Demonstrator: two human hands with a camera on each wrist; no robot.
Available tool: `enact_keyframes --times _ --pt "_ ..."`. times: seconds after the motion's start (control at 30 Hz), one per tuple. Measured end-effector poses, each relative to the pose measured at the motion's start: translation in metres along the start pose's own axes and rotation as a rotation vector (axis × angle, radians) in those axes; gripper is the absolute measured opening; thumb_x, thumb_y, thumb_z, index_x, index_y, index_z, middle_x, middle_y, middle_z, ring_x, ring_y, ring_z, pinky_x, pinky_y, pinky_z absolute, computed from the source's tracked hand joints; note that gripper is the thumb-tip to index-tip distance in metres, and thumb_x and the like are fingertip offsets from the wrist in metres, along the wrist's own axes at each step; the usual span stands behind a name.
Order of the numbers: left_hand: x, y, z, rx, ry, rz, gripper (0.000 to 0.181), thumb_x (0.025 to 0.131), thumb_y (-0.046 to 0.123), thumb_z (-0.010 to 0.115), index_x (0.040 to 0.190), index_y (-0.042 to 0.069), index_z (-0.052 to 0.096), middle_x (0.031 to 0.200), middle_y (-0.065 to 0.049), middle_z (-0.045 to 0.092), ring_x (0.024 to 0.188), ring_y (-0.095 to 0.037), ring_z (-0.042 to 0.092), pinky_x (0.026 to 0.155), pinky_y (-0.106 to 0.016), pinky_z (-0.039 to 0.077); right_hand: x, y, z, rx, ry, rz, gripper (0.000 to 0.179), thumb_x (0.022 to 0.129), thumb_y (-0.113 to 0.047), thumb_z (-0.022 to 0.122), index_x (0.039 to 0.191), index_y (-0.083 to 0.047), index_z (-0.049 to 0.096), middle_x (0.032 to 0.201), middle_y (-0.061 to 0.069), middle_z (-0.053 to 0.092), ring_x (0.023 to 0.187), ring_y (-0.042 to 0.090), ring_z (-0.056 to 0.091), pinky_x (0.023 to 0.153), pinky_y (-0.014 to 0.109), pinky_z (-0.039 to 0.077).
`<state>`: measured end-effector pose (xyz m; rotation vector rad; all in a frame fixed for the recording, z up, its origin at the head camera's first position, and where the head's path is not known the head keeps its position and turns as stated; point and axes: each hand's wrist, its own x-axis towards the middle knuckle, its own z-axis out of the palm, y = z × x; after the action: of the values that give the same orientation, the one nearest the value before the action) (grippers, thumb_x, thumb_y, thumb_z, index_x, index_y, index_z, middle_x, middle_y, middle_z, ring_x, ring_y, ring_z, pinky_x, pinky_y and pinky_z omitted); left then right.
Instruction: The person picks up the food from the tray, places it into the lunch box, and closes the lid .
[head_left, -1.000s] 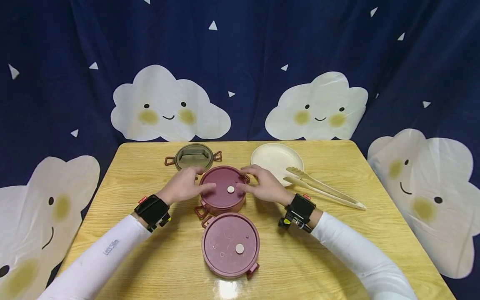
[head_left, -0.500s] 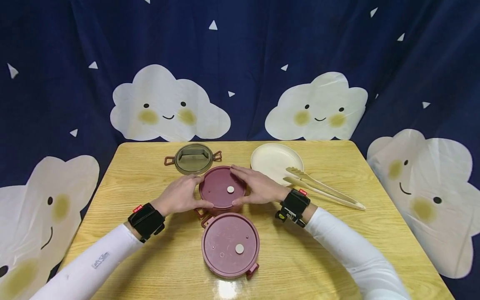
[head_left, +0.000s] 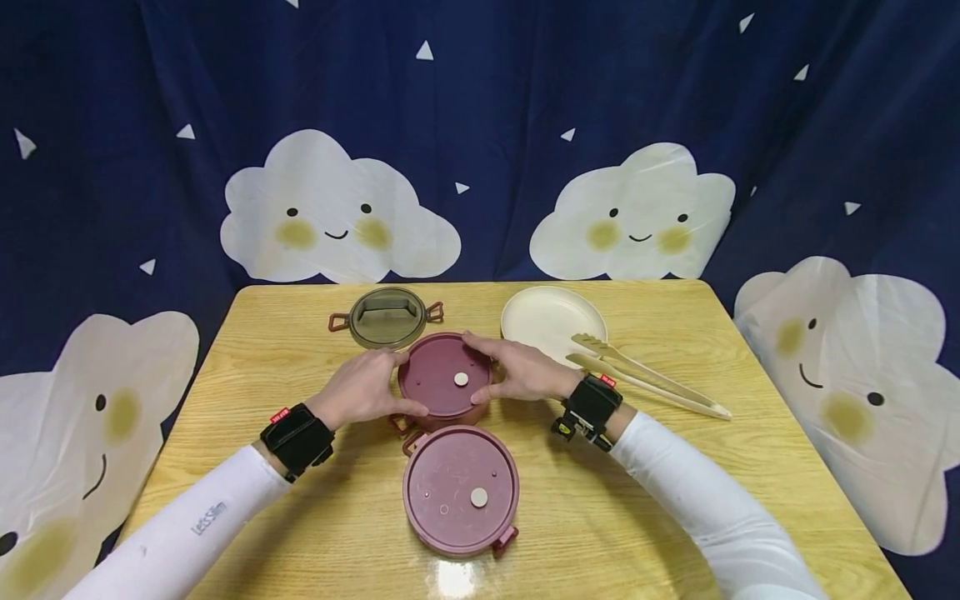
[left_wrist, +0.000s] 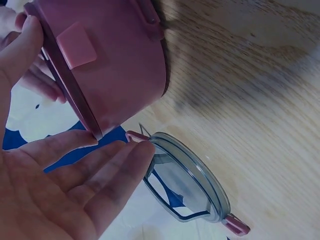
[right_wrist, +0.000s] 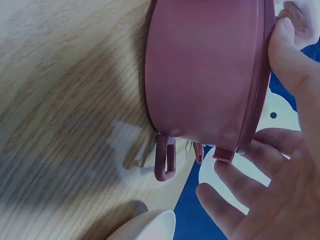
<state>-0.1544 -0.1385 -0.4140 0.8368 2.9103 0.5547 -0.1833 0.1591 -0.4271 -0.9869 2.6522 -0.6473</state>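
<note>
A dark red lidded pot [left_wrist: 120, 70] stands mid-table, with my hands on either side of its lid [head_left: 438, 375]. The lid is round, with a small white knob off its centre. My left hand [head_left: 362, 390] holds the lid's left rim between thumb and forefinger; its other fingers stretch out beside the pot. My right hand [head_left: 527, 372] holds the right rim the same way, fingertips by a small side clip [right_wrist: 223, 154]. The lid sits on the pot, its rim level. A second, lighter-toned lidded pot [head_left: 461, 492] stands nearer the front.
Behind on the left lies a see-through glass lid [head_left: 386, 317] with red handles. A cream plate [head_left: 551, 321] sits at the back right, beige tongs [head_left: 652, 379] leaning across its edge. A dark curtain with white clouds stands behind the table [head_left: 285, 500].
My thumbs have come off the top of the lid to its near edge, and both hands have settled on the rim. The right hand has shifted slightly right; the pots stay put.
</note>
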Motion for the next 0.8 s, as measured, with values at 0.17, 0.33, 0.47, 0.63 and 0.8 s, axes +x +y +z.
enact_keyframes --times 0.17,0.33,0.47,0.63,0.8 --pt "-0.002 0.001 0.000 0.008 0.005 0.003 0.088 0.072 0.062 0.092 0.133 0.003 0.069 0.106 -0.009 0.077 0.088 -0.018 0.068 0.075 -0.042 0.059 -0.002 -0.004 0.001 -0.017 -0.020 -0.030 0.099 0.091 -0.052 0.079 0.166 -0.007 0.032 0.174 0.011 0.029 0.160 0.029 0.035 0.129 0.049 0.034" --pt "-0.003 0.003 0.000 0.029 -0.004 -0.002 0.086 0.072 0.061 0.092 0.130 0.002 0.069 0.104 -0.009 0.075 0.087 -0.018 0.067 0.074 -0.041 0.058 -0.005 -0.008 0.000 -0.045 -0.030 -0.036 0.098 0.093 -0.054 0.077 0.166 -0.007 0.031 0.175 0.013 0.026 0.161 0.032 0.032 0.128 0.052 0.033" --pt "-0.005 0.008 0.001 0.053 -0.029 -0.021 0.088 0.075 0.060 0.091 0.133 -0.001 0.066 0.111 -0.013 0.074 0.097 -0.024 0.071 0.081 -0.045 0.060 -0.006 -0.008 0.001 -0.070 -0.034 -0.030 0.099 0.093 -0.056 0.075 0.167 -0.008 0.030 0.175 0.012 0.026 0.161 0.033 0.032 0.127 0.053 0.035" --pt "-0.009 0.013 0.000 0.025 -0.078 -0.031 0.095 0.082 0.053 0.088 0.148 -0.006 0.052 0.129 -0.023 0.070 0.115 -0.036 0.072 0.093 -0.053 0.061 -0.006 -0.005 0.002 -0.094 -0.037 -0.029 0.100 0.093 -0.059 0.074 0.167 -0.009 0.029 0.176 0.011 0.026 0.161 0.032 0.033 0.127 0.054 0.036" --pt "-0.009 0.013 -0.001 -0.039 -0.090 -0.035 0.098 0.086 0.048 0.087 0.155 -0.005 0.043 0.139 -0.026 0.066 0.124 -0.040 0.069 0.101 -0.055 0.058 -0.006 -0.006 0.001 -0.089 -0.019 -0.026 0.100 0.092 -0.058 0.076 0.166 -0.009 0.031 0.175 0.012 0.029 0.160 0.031 0.034 0.126 0.053 0.037"
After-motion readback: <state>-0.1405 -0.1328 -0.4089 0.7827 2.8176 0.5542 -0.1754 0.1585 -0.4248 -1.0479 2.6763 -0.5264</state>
